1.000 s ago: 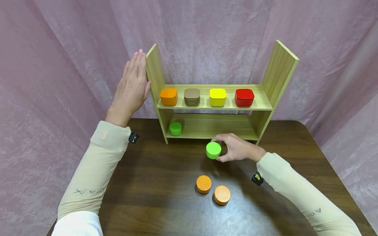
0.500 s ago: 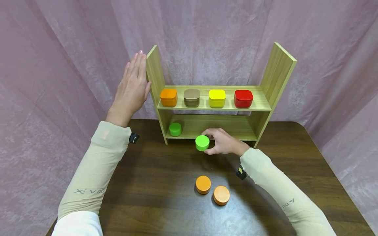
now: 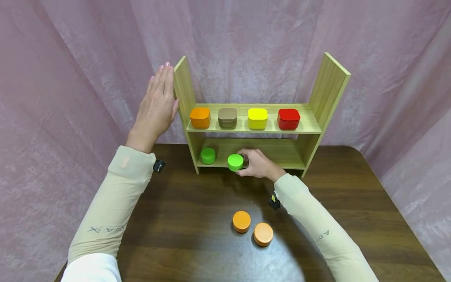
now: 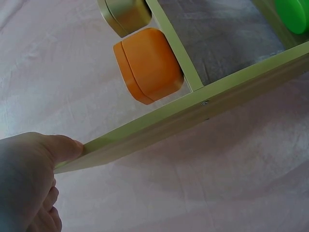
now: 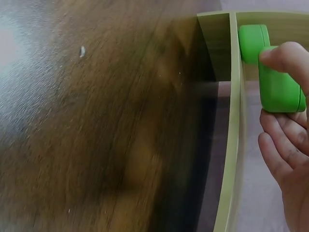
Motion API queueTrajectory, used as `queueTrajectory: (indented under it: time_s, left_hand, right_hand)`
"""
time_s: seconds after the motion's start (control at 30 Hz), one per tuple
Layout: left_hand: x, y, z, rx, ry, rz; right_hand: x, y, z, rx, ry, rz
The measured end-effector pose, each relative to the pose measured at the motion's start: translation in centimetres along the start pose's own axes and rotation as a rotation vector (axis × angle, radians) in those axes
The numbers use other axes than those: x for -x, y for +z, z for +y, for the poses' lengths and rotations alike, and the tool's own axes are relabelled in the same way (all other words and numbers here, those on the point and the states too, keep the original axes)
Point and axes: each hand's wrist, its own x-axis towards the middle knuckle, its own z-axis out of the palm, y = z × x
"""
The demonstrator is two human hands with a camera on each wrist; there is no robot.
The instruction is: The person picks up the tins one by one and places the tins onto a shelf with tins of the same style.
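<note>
My right hand (image 3: 258,163) pinches a light green round tin (image 3: 235,162) between thumb and fingers, at the front edge of the lower shelf. Left of it on that shelf stands a darker green round tin (image 3: 208,156); the right wrist view also shows the held green tin (image 5: 280,89) beside this other green tin (image 5: 252,43). My left hand (image 3: 155,103) lies with straight fingers along the left side panel of the wooden rack (image 3: 184,84). In the left wrist view, the left thumb (image 4: 67,147) touches the panel's edge.
On the upper shelf stand an orange tin (image 3: 200,118), a brownish-grey tin (image 3: 227,118), a yellow tin (image 3: 257,119) and a red tin (image 3: 289,119). Two round tins, one orange (image 3: 241,221) and one pale orange (image 3: 263,234), sit on the dark wooden table (image 3: 176,235). A pink curtain hangs behind.
The right hand has carried the light green tin left and away from me, from over the table to the lower shelf's edge. My left hand has stayed at the side panel.
</note>
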Motion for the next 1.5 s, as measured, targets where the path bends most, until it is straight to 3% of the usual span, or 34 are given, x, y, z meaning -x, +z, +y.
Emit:
queueTrajectory:
  time_s: [0.67, 1.5]
  left_hand:
    - [0.0, 0.2, -0.2, 0.005, 0.002, 0.005]
    - [0.0, -0.1, 0.1, -0.003, 0.001, 0.011]
  right_hand:
    - [-3.4, 1.3, 0.1, 0.037, 0.105, -0.005]
    - [-3.0, 1.6, 0.1, 0.047, 0.141, -0.032]
